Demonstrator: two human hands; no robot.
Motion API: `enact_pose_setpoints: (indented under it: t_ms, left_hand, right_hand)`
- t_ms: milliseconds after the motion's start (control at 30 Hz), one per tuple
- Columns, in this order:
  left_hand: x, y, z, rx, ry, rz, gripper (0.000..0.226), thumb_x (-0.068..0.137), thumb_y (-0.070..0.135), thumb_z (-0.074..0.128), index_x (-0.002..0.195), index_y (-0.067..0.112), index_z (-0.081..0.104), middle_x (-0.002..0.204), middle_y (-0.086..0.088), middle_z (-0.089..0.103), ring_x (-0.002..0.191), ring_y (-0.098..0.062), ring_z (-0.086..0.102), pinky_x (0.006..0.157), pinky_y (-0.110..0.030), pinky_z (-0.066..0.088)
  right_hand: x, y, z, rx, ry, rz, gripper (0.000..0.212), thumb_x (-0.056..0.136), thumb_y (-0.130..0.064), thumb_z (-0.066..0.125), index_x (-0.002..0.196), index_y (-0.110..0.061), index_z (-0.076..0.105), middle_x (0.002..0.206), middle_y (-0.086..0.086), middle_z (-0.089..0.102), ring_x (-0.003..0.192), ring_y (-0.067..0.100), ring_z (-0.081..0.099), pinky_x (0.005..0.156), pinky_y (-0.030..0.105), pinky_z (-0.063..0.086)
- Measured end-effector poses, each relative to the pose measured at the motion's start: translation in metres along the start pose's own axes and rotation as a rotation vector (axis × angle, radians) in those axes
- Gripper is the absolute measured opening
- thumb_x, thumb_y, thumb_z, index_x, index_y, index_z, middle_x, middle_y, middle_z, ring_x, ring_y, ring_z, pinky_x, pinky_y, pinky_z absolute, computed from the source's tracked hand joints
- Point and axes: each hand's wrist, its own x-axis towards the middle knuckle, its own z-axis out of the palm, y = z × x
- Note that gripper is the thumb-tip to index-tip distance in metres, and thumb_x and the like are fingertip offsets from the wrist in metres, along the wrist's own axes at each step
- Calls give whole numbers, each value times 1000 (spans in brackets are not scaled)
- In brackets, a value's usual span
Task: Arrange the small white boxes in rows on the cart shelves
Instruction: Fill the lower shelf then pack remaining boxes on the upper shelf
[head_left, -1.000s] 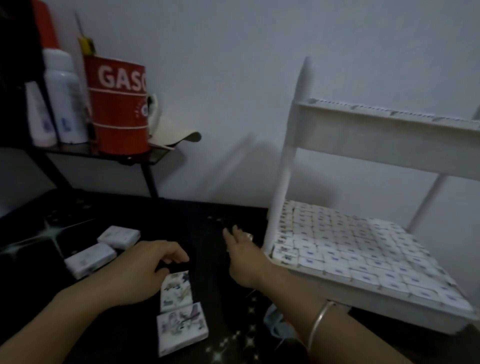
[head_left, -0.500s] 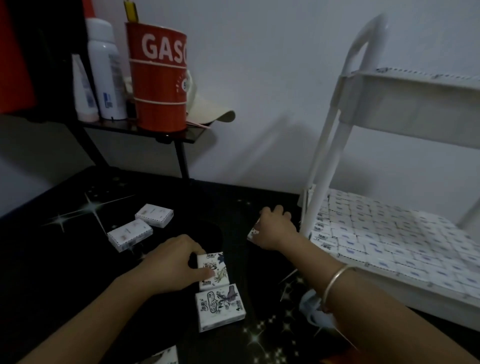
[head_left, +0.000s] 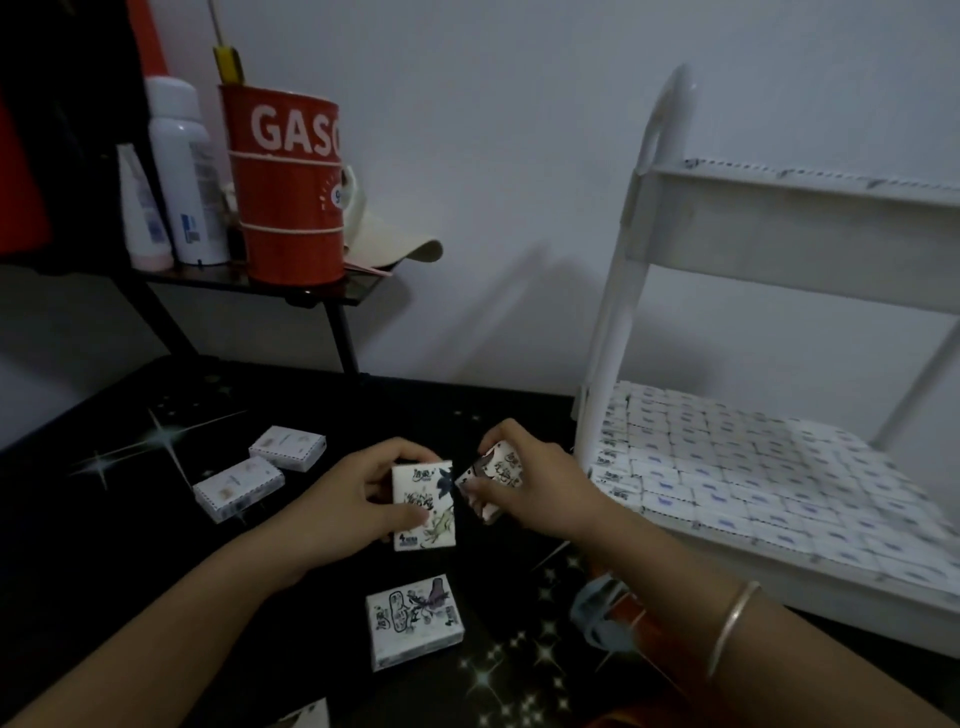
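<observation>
Dark star-patterned surface, pale wall behind. Left hand grips a printed white box upright, thumb across its face. Right hand pinches a second box, tilted, its corner just beside the first. Nearer than the hands, a third printed box lies flat. Left of the left hand lie a plain box and a further plain box. Right of the right hand stands the white cart. Its lower shelf is packed with small white boxes in tight rows. The contents of the upper shelf are indistinct. Beyond the left hand, a red tin holds a yellow-handled tool.
</observation>
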Motion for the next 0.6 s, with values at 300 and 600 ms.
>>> enact_pose_setpoints:
  t_ms: [300,600]
  left_hand:
    - [-5,87,23,-84,-54,144,42,87,0,63,113,33,66,102,0,73,92,-15,71,76,-32,58]
    - [11,180,91,-193,-236,274,37,90,0,59,111,30,67,102,-6,72,93,-20,69,77,-34,58]
  right_hand:
    - [-68,-11,-94,369,14,106,8,91,-39,59,94,-39,52,82,-6,65,54,1,53,54,22,38]
    - [-153,8,-201,446,248,139,8,95,-23,46,93,-26,53,60,-13,51,48,9,35,43,19,29]
